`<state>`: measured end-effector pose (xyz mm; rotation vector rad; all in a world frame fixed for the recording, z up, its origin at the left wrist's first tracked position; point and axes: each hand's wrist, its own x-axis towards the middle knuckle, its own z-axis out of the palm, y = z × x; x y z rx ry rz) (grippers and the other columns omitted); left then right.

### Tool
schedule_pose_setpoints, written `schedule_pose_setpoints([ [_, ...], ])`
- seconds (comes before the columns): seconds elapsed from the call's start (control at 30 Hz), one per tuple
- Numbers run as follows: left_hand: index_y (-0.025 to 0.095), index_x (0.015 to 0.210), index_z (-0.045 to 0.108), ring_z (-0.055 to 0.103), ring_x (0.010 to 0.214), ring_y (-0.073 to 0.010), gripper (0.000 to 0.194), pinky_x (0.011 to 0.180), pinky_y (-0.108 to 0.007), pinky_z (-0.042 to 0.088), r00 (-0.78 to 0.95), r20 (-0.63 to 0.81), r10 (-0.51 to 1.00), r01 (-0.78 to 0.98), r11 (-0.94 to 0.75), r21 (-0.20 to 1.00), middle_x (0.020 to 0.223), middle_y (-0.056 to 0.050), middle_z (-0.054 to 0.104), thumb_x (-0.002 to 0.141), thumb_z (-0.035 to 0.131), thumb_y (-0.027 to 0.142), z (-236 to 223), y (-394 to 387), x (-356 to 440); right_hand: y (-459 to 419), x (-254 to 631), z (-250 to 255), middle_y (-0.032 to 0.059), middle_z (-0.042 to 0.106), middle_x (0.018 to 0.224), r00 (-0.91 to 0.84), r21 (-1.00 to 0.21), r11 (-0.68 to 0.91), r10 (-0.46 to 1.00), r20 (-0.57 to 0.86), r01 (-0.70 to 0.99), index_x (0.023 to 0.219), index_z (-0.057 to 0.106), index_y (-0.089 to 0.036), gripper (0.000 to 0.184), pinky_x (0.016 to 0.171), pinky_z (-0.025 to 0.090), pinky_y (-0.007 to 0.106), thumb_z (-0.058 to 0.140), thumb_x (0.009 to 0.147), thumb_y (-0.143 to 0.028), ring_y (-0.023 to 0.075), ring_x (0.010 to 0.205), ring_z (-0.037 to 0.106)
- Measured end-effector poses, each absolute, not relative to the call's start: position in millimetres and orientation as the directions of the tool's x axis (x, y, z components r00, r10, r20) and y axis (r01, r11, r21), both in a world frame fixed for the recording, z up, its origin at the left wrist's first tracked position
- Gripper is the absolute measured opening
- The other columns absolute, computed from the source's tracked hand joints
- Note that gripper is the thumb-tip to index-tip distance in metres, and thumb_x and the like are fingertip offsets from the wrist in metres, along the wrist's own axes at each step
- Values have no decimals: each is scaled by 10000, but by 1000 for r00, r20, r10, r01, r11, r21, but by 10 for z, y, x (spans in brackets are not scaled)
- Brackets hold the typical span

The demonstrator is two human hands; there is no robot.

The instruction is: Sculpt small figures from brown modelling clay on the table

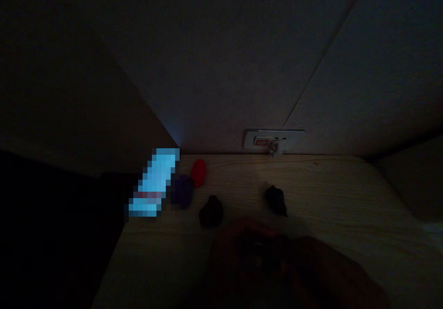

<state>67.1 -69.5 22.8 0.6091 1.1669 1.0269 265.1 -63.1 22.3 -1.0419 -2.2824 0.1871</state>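
Close together at the bottom of the head view are my left hand (pixel 228 249) and my right hand (pixel 332 263), both in deep shadow. Their fingers are curled inward and meet around a small dark lump (pixel 273 249), whose shape and kind the darkness hides. Just beyond my left hand lies a dark brown lump (pixel 211 213) that looks like modelling clay. A black lump (pixel 276 200) with a pointed end rests beyond the fingers, to the right. Farther left, a purple lump (pixel 182 191) touches or nearly touches a flattened red piece (pixel 198 173).
A brightly lit, blurred-out screen (pixel 154 182) stands at the left edge of the pale wooden tabletop (pixel 321 184). At the back, a wall socket plate (pixel 251 139) with something plugged in sits low on the wall (pixel 221 69). Darkness fills the left side.
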Motion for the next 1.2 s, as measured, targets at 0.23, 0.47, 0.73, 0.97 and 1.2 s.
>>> schedule_pose_setpoints([
  [0.23, 225, 814, 750, 789, 789, -252, 296, 689, -331, 634, 14, -323, 946, -244, 316, 917, 848, -59, 822, 565, 864, 116, 271, -638, 627, -606, 2469, 326, 44, 735, 807, -479, -591, 640, 765, 430, 492, 1024, 614, -219, 181, 536, 580, 230, 554, 922, -82, 154, 630, 706],
  [0.47, 210, 867, 758, 798, 854, -262, 292, 771, -367, 646, 66, -376, 924, -217, 381, 899, 913, -69, 833, 614, 896, 161, 243, -597, 519, -584, 2450, 309, 15, 758, 816, -347, -693, 559, 828, 440, 456, 991, 623, -217, 170, 613, 594, 198, 636, 873, -96, 132, 673, 730],
  [0.73, 220, 822, 734, 796, 863, -274, 296, 789, -388, 653, 32, -337, 941, -189, 337, 922, 896, -48, 829, 588, 871, 102, 282, -576, 523, -588, 2438, 334, 8, 770, 789, -291, -739, 516, 856, 427, 433, 947, 659, -206, 139, 629, 604, 177, 690, 851, -110, 122, 646, 734],
  [0.97, 212, 837, 733, 804, 860, -269, 308, 773, -371, 658, 52, -328, 943, -217, 331, 918, 908, -57, 838, 584, 875, 107, 281, -586, 527, -596, 2422, 322, 5, 769, 777, -281, -758, 501, 864, 417, 418, 928, 662, -196, 120, 608, 587, 151, 703, 848, -116, 104, 622, 727],
  [1.2, 221, 817, 754, 808, 841, -220, 321, 759, -288, 652, 33, -298, 954, -183, 298, 937, 879, -25, 841, 567, 869, 54, 286, -581, 519, -607, 2418, 252, 4, 760, 785, -277, -791, 479, 875, 397, 380, 959, 655, -194, 125, 601, 584, 165, 701, 870, -120, 106, 623, 716],
])
